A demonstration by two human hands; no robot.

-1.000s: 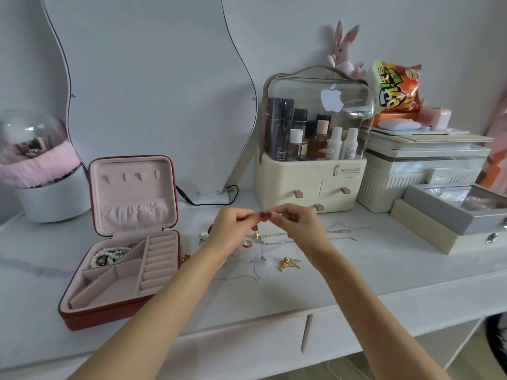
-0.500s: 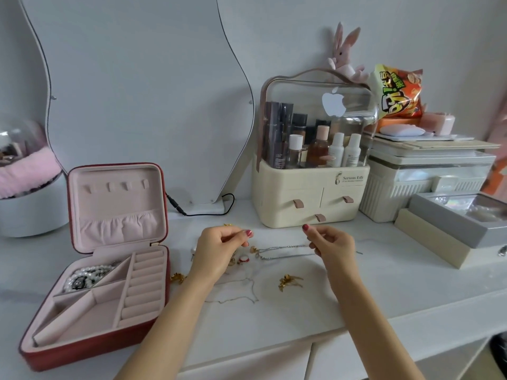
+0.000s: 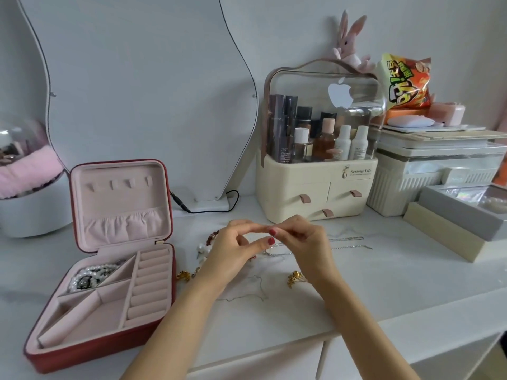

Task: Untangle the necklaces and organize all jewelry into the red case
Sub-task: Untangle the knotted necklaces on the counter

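Necklaces (image 3: 346, 242) lie as thin silver chains on the white tabletop (image 3: 384, 283), stretching rightward from behind the hands; another fine chain (image 3: 247, 293) loops loosely nearer the front edge. In the head view the left hand (image 3: 233, 250) and right hand (image 3: 304, 242) meet fingertip to fingertip just above the table, fingers curled in a pinch — whatever they hold is too fine to make out. The red case (image 3: 104, 270) stands open to the left, lid upright, with a pearl strand (image 3: 90, 274) in its back-left compartment; the other compartments and ring rolls show only pink lining. Small gold pieces (image 3: 295, 278) sit beside the right wrist, another gold bit (image 3: 183, 276) just beside the case, and reddish beads (image 3: 212, 237) peek out behind the left hand. Behind stands a cream cosmetics box (image 3: 315, 187) — bottles under its clear cover.
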